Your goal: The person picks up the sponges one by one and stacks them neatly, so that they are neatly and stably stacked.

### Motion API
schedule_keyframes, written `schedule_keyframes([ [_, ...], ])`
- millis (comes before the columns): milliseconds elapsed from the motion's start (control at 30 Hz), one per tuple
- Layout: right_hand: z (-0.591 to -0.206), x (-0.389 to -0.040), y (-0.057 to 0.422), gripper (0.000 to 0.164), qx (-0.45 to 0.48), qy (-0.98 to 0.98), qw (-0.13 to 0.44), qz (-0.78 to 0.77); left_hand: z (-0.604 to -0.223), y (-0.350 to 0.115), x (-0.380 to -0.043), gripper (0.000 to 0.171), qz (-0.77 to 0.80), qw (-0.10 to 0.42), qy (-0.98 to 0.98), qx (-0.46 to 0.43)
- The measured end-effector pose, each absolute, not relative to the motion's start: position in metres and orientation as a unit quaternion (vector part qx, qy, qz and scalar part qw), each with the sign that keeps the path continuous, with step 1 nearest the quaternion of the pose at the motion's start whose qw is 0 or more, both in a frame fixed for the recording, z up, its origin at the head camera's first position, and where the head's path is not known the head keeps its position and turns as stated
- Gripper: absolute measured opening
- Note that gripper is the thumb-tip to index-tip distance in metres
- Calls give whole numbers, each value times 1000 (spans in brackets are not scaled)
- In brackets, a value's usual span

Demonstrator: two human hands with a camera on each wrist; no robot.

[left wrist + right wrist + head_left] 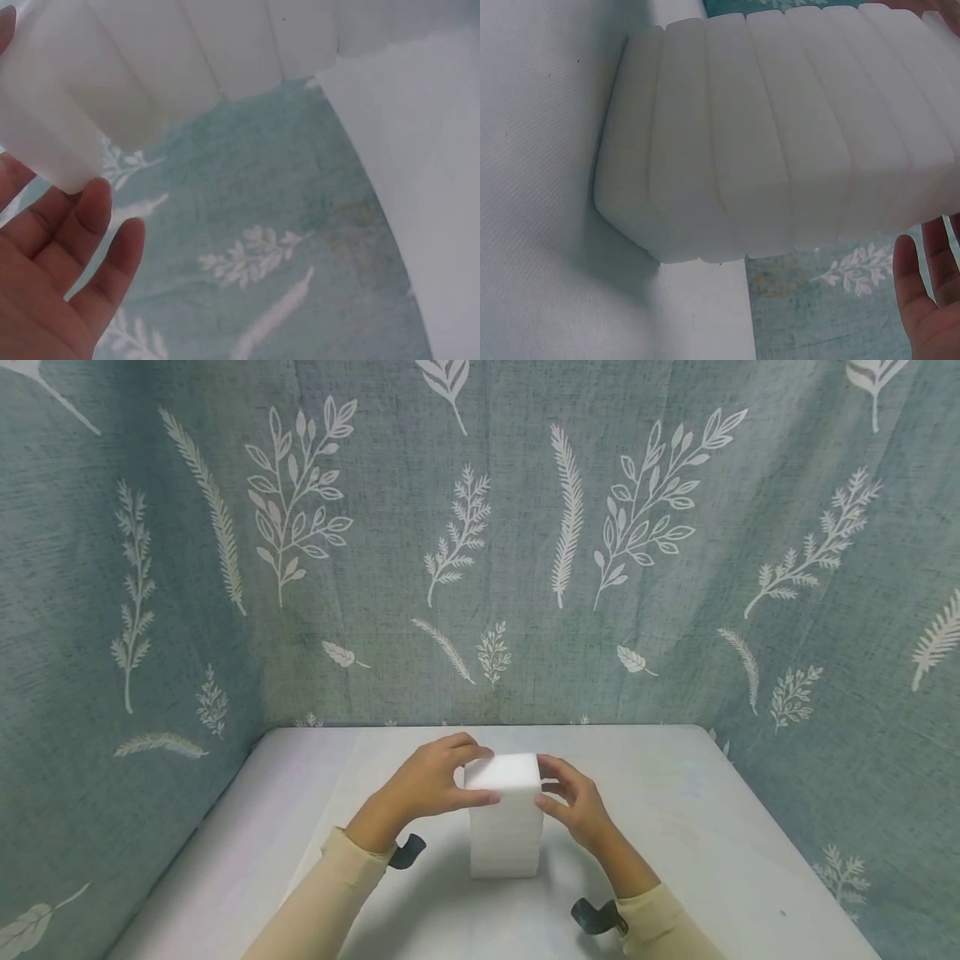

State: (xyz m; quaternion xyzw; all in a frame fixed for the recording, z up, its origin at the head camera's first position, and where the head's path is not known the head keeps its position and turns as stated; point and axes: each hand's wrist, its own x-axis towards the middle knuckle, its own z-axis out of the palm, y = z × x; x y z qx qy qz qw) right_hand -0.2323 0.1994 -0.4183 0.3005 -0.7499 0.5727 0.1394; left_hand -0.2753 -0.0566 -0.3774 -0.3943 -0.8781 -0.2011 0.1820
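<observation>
A tall stack of white foam-like blocks (505,835) with rounded edges stands upright on the white tabletop. My left hand (431,781) grips the top white block (504,770), its thumb along the front and fingers behind. The left wrist view shows fingertips (94,202) at the end of that block. On the other side, my right hand (577,802) holds the block's right end, thumb at the front corner and fingers toward the back. Some right fingers (909,274) show below the upper stack (757,142) in the right wrist view; the thumb is mostly cut off.
The white table (637,827) extends around the stack. Behind and at both sides hangs a blue-green cloth (517,535) with white leaf prints. Dark wrist-worn devices (596,917) show by the sleeves.
</observation>
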Motion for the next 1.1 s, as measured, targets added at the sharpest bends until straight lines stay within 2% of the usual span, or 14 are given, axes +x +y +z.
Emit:
schedule_keyframes([
  [1100,-422,-231,202,48,303,-755,123,568,-383,-52,-274,66,-194,185,-877,-398],
])
